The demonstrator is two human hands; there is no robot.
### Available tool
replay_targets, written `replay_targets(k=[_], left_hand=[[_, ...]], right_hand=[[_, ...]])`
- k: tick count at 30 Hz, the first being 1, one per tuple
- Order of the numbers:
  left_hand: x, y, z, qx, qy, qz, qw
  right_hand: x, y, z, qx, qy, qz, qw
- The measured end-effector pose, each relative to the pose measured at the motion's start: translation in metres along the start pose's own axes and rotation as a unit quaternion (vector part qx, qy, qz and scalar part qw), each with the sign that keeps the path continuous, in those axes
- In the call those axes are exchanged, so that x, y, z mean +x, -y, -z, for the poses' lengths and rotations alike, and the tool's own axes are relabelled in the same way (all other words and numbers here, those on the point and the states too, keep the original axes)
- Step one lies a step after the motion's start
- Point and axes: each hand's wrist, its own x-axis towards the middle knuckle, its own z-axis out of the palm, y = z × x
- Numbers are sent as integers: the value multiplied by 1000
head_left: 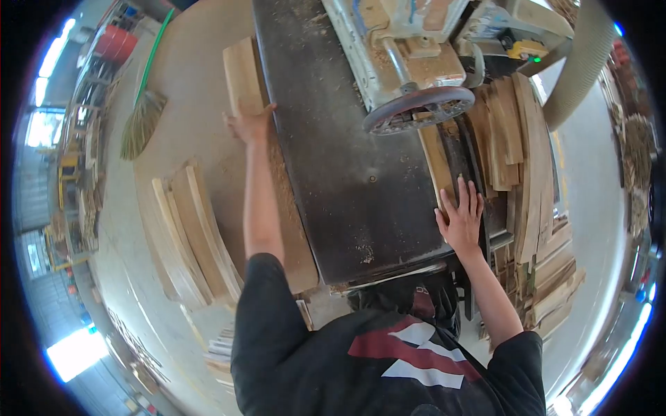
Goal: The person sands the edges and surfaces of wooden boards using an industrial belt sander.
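Note:
My left hand reaches forward with its fingers spread, at the near end of a pale wooden board on the brown side table. Its thumb points toward the edge of the dark machine table. Whether the fingertips press on the board, I cannot make out. My right hand lies flat with fingers stretched out, over a narrow wooden strip beside a dark fence. The far end of that strip runs beneath the handwheel of the machine.
Curved wooden pieces lie on the side table at left. A broom rests beyond them. Right of the fence are stacked wooden slats. A ribbed hose hangs at upper right. Sawdust lies along the table's edge.

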Motion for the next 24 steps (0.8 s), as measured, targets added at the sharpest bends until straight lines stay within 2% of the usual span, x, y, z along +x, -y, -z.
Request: replay_targets(k=[2, 3, 5, 6, 8, 9, 10, 11, 12, 14, 15, 17, 18, 20, 21, 22, 23, 24], left_hand=[[41, 26, -15, 20, 132, -50, 990], [51, 30, -23, 14, 131, -50, 990], [57, 49, -28, -15, 237, -40, 971], [43, 51, -12, -11, 233, -27, 972], [-1, 28, 38, -146, 236, 28, 960], [-21, 32, 54, -139, 225, 38, 964], [-43, 40, 71, -294, 233, 96, 922], [-63, 52, 86, -437, 235, 152, 855], [-81, 68, 93, -428, 225, 164, 860], [-119, 94, 107, -595, 283, 207, 723], [-136, 95, 123, -598, 267, 215, 724], [-173, 93, 154, -651, 374, 252, 611], [-191, 93, 165, -657, 364, 256, 609], [-222, 94, 185, -683, 395, 280, 546], [-237, 95, 190, -684, 393, 280, 547], [-252, 97, 193, -673, 392, 259, 572], [-270, 97, 197, -660, 393, 239, 594], [-284, 93, 204, -659, 397, 239, 592]], right_hand=[[0, 4, 2, -29, 1, -4, 1000], [-2, 6, 2, -34, -2, -4, 999], [-8, 15, -13, -63, -2, -16, 998], [-13, 23, -19, -84, 5, -36, 996], [-12, 36, -16, -55, -2, -19, 998], [-10, 42, -13, -35, -2, -15, 999], [-11, 48, -11, -14, 1, -14, 1000], [-11, 50, -9, 72, 1, -2, 997], [-20, 56, -14, 80, 11, 11, 997], [-30, 59, -29, 239, -64, -37, 968], [-33, 56, -29, 273, -89, -5, 958], [-42, 54, -26, 313, -109, -2, 943], [-50, 52, -24, 354, -130, -17, 926], [-66, 39, -19, 357, -149, 13, 922], [-73, 35, -6, 312, -168, 25, 935], [-78, 31, 5, 265, -187, 33, 945], [-84, 25, 12, 259, -197, 26, 945], [-92, 15, 14, 260, -190, -1, 947]])
